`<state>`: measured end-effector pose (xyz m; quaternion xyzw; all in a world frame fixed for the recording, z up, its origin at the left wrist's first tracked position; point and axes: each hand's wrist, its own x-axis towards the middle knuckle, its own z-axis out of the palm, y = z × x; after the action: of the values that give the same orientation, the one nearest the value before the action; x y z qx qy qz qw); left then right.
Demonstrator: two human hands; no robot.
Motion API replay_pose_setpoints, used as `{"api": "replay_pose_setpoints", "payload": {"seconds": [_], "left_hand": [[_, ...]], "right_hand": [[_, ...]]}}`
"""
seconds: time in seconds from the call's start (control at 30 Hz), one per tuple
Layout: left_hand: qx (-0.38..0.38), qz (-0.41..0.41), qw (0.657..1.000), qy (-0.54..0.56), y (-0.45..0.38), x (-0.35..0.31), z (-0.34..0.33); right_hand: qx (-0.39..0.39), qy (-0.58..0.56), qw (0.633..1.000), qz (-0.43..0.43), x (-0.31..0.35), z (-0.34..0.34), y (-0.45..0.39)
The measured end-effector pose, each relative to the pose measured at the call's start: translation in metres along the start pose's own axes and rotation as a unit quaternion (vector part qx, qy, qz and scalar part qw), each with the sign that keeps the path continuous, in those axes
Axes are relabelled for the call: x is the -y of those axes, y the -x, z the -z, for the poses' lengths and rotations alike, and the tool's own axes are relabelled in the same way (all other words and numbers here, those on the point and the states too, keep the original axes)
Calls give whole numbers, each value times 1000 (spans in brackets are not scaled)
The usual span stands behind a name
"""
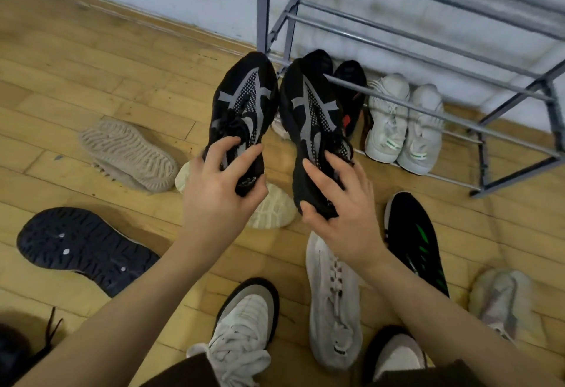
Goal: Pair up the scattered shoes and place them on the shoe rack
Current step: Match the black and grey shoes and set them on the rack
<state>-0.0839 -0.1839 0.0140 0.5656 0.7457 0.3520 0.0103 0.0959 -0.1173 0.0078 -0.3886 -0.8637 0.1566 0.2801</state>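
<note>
Before the rack's [428, 59] front rail, hands clamped on black shoes, left [214, 190] one [244, 111], right [339, 215] other [315, 129].

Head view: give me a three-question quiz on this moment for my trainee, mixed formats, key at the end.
1. True or false: the white pair already sits on the shoe rack's bottom tier.
2. What does each hand hold? A) one black-and-grey sneaker apiece B) both sneakers in the left hand C) nothing
3. Fill in: the dark sole-up shoe lies on the ___ side of the floor.

Key: 1 true. 2 A: left hand grips the left black sneaker, right hand the right black sneaker. 3 left.
</note>
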Motion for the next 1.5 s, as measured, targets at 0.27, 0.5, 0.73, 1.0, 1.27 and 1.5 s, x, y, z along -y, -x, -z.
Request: {"api": "replay_pose_setpoints", "payload": {"seconds": [0.27, 0.5, 0.73, 1.0, 1.27, 1.5], "left_hand": [[0, -59, 997, 41, -47, -60, -9], [19, -77, 995, 66, -112, -78, -63], [32, -66, 995, 61, -186, -76, -96], [83, -75, 993, 23, -235, -49, -117], [159, -125, 979, 37, -220, -28, -112], [70, -138, 985, 76, -223, -31, -113]], "right_hand": [[-101, -7, 994, -50, -26, 55, -20], [-126, -52, 985, -108, -74, 58, -70], [-142, -93, 977, -128, -122, 49, -148], [-122, -78, 977, -155, -132, 19, -187], [-37, -5, 987, -157, -138, 9, -178], [-86, 25, 987, -131, -126, 6, -178]]}}
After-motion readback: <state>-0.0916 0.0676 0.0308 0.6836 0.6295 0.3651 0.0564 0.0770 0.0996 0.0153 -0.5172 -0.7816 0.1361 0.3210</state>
